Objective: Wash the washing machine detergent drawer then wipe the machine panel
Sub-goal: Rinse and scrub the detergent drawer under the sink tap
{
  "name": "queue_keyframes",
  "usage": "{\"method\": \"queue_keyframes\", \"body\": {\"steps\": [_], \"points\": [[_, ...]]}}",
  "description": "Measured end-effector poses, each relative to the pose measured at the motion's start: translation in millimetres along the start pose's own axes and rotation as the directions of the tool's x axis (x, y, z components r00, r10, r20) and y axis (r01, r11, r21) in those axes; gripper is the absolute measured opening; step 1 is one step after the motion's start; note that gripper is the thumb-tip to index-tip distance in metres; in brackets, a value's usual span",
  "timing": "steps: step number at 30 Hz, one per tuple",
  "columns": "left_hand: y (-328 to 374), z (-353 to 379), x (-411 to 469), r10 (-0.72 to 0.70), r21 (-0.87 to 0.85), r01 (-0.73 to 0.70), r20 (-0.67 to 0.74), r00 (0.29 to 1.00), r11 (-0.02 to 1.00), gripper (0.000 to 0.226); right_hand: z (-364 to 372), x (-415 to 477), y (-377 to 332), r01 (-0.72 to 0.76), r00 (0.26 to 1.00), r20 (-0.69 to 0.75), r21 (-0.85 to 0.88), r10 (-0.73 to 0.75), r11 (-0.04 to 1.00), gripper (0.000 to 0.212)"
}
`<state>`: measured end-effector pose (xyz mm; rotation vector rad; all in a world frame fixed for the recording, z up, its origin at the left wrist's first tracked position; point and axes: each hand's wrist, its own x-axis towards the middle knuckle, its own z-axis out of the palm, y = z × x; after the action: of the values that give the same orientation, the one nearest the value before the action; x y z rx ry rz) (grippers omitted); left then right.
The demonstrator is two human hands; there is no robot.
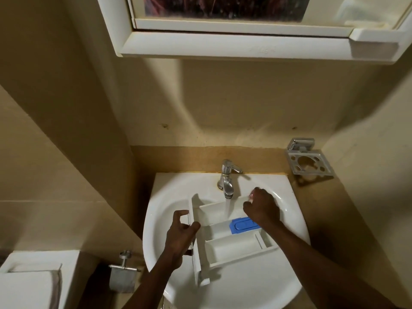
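A white detergent drawer [225,244] with three compartments and a blue insert [243,225] lies in the white sink [287,219]. Water runs from the chrome tap [227,177] into the drawer's far compartment. My left hand [180,237] grips the drawer's front panel at the left end, thumb and fingers around its edge. My right hand [262,207] rests on the drawer's far right corner with curled fingers; a small pale thing shows at its fingertips, too small to name.
A mirrored wall cabinet [245,44] hangs overhead. A chrome tumbler holder [308,162] is fixed to the wall at right. At lower left are a toilet cistern [33,279] and a toilet paper holder [123,273].
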<state>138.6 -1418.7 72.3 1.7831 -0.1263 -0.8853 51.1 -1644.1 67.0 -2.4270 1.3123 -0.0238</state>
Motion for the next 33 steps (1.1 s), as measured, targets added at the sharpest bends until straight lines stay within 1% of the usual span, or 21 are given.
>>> {"method": "queue_keyframes", "body": {"steps": [1,2,3,4,5,6,9,11,14,16,18,20,22,25,26,27,29,30,33], "points": [[-0.3,-0.6,-0.6,-0.009,-0.006,0.009,-0.007,1.000,1.000,0.034,1.3,1.5,6.6,-0.082,0.993,0.092,0.047,0.077,0.996,0.037],[-0.5,-0.8,-1.2,-0.020,-0.011,0.020,-0.013,1.000,1.000,0.034,1.4,3.1,12.3,-0.166,0.967,0.209,0.083,0.146,0.983,0.046],[-0.3,-0.2,-2.0,-0.029,-0.019,0.029,-0.016,0.999,0.999,0.035,0.2,3.7,16.9,-0.242,0.924,0.330,0.119,0.191,0.963,0.049],[0.0,1.1,-2.7,-0.039,-0.029,0.038,-0.015,0.999,0.999,0.035,-2.5,2.6,18.8,-0.288,0.883,0.425,0.159,0.198,0.944,0.048],[0.0,3.0,-3.9,-0.048,-0.038,0.048,-0.012,0.999,0.998,0.035,-5.3,1.3,19.5,-0.293,0.856,0.487,0.179,0.174,0.939,0.046],[0.5,5.3,-5.4,-0.059,-0.045,0.059,-0.005,0.998,0.997,0.036,-8.6,0.3,19.9,-0.264,0.846,0.516,0.181,0.137,0.947,0.047],[2.5,13.1,-10.3,-0.112,-0.069,0.113,0.019,0.994,0.991,0.040,-18.5,2.1,22.3,-0.146,0.854,0.516,0.112,0.068,0.983,0.052],[4.2,17.1,-15.9,-0.157,-0.097,0.161,0.053,0.986,0.982,0.043,-22.7,6.5,25.9,-0.124,0.858,0.512,0.111,0.051,0.986,0.049],[6.7,22.9,-26.1,-0.187,-0.133,0.207,0.144,0.972,0.969,0.043,-24.5,17.4,36.6,-0.062,0.890,0.454,0.072,0.023,0.995,0.048],[7.0,24.3,-29.1,-0.190,-0.152,0.218,0.181,0.965,0.964,0.044,-27.1,23.6,41.7,-0.053,0.906,0.422,0.104,0.004,0.993,0.049],[6.9,21.0,-26.8,-0.214,-0.147,0.243,0.188,0.959,0.959,0.047,-29.9,28.0,44.7,-0.035,0.910,0.414,0.143,-0.028,0.989,0.050],[9.2,13.0,-23.0,-0.239,-0.097,0.261,0.188,0.952,0.961,0.052,-27.8,30.8,49.9,-0.010,0.897,0.435,0.182,-0.071,0.983,0.049],[14.0,4.8,-18.9,-0.225,-0.030,0.233,0.162,0.961,0.972,0.056,-22.9,32.6,54.8,-0.017,0.879,0.469,0.212,-0.086,0.977,0.049],[19.7,-6.4,-5.5,-0.141,0.114,0.137,0.025,0.990,0.984,0.058,-15.7,35.3,54.2,-0.043,0.850,0.517,0.259,-0.100,0.965,0.049],[22.4,-9.9,-1.1,-0.120,0.127,0.119,0.000,0.993,0.985,0.058,-14.9,36.3,50.8,-0.037,0.842,0.527,0.263,-0.111,0.964,0.049],[25.3,-14.5,4.0,-0.122,0.102,0.122,0.000,0.993,0.987,0.058,-14.9,37.2,45.4,-0.026,0.836,0.534,0.270,-0.127,0.962,0.048],[32.8,-24.1,12.3,-0.170,0.051,0.167,0.052,0.984,0.985,0.059,-14.4,38.7,32.8,0.004,0.815,0.553,0.298,-0.176,0.955,0.045],[35.0,-29.5,17.4,-0.192,0.080,0.185,0.092,0.977,0.980,0.059,-12.4,39.5,27.2,0.013,0.798,0.572,0.301,-0.191,0.954,0.044],[42.2,-38.4,29.4,-0.258,0.342,0.168,0.237,0.937,0.924,0.057,-0.8,37.9,15.8,0.015,0.749,0.632,0.282,-0.198,0.959,0.039]]}}
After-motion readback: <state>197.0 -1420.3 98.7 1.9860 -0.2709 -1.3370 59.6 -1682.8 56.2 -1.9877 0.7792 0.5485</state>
